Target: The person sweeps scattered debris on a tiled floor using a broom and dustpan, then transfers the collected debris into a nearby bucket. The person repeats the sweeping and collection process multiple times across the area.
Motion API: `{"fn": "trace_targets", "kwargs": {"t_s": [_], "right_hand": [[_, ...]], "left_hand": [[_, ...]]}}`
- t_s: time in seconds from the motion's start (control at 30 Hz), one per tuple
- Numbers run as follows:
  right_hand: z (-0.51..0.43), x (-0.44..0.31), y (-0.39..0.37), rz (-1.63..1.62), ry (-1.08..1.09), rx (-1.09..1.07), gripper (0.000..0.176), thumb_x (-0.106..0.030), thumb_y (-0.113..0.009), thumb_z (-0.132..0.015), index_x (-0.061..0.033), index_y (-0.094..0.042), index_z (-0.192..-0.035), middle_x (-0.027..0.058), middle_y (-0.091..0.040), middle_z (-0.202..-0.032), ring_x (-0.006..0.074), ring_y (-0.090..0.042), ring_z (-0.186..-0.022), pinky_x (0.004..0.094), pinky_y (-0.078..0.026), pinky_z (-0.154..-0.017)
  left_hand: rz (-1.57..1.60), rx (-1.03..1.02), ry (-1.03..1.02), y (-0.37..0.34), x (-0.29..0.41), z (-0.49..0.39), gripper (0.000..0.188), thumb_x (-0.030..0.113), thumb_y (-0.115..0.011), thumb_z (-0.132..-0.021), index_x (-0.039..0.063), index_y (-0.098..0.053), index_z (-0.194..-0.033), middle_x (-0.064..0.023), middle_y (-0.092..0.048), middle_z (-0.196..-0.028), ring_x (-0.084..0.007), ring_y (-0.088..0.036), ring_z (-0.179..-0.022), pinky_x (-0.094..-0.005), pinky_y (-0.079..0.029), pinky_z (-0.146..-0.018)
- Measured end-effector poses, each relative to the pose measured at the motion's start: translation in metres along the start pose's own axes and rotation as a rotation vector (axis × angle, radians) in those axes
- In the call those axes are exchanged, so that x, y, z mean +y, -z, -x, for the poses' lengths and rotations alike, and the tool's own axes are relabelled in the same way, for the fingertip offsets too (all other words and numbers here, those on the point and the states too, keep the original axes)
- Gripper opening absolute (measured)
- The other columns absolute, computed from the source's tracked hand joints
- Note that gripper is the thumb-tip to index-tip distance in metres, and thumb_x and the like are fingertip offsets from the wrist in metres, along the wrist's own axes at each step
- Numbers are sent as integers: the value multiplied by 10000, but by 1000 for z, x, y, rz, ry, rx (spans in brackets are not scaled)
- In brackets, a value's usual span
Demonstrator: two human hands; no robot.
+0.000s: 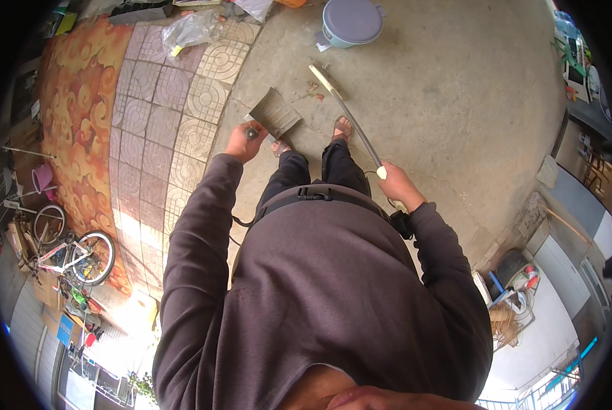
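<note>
My left hand (245,141) is closed around the upright handle of a long-handled metal dustpan (275,114), whose pan is near the floor in front of my left foot. My right hand (399,185) grips the dark stick of a broom (360,125). The broom's pale head (322,79) is on the concrete ahead, to the right of the pan. Between the pan and the broom head lies a little scattered debris (314,92), some of it reddish. The broom head's bristles are hard to make out.
A blue bucket with a grey lid (352,21) stands ahead on the concrete. Patterned floor tiles (170,84) and an orange patterned sheet (80,102) run along the left. A clear plastic bag (190,32) lies on the tiles. A bicycle (70,256) is at the lower left.
</note>
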State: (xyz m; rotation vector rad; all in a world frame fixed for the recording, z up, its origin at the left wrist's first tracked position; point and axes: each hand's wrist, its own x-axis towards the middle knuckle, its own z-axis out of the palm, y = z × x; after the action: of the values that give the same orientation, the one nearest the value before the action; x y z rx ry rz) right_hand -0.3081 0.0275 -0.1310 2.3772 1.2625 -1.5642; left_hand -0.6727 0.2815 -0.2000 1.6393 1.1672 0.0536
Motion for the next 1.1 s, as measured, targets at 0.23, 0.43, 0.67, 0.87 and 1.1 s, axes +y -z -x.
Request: {"fn": "trace_targets", "kwargs": {"t_s": [0.23, 0.43, 0.67, 0.87, 1.1], "right_hand": [[-11, -33, -13, 83, -87, -169, 345, -28, -560, -799, 40, -580, -1137, 316, -652, -1060, 476, -619, -1036, 500, -500, -859], [-3, -70, 20, -185, -64, -337, 286, -45, -611, -802, -1, -596, -1084, 253, -666, -964, 424, -645, -929, 463, -510, -781], [24, -70, 19, 93, 75, -67, 292, -22, -566, -811, -16, -599, -1101, 248, -667, -993, 459, -625, -960, 493, -494, -800], [-20, -74, 1, 92, 106, -185, 291, -24, -559, -814, 1, -597, -1101, 254, -669, -1026, 464, -623, -989, 489, -496, -820], [3, -73, 40, 160, 132, -145, 259, -82, -590, -856, -20, -601, -1107, 253, -670, -995, 457, -624, -978, 491, -501, -813]], "left_hand": [[-14, 20, 45, -8, -1, -6, 162, 180, -718, -873, 23, -679, -886, -128, -676, -757, -181, -628, -700, -354, -507, -676], [34, 26, 40, -3, -6, -7, 157, 173, -724, -870, 24, -677, -882, -132, -674, -750, -174, -622, -683, -350, -506, -668], [20, 47, 16, 0, -10, 5, 172, 167, -689, -891, -3, -673, -876, -129, -668, -741, -194, -625, -693, -347, -499, -670], [10, 69, 18, 7, -17, 10, 180, 178, -698, -891, 0, -678, -887, -134, -675, -763, -204, -634, -708, -354, -505, -682], [1, 96, 40, 14, -29, 19, 206, 203, -694, -903, -3, -693, -911, -119, -691, -775, -204, -644, -724, -349, -511, -689]]}}
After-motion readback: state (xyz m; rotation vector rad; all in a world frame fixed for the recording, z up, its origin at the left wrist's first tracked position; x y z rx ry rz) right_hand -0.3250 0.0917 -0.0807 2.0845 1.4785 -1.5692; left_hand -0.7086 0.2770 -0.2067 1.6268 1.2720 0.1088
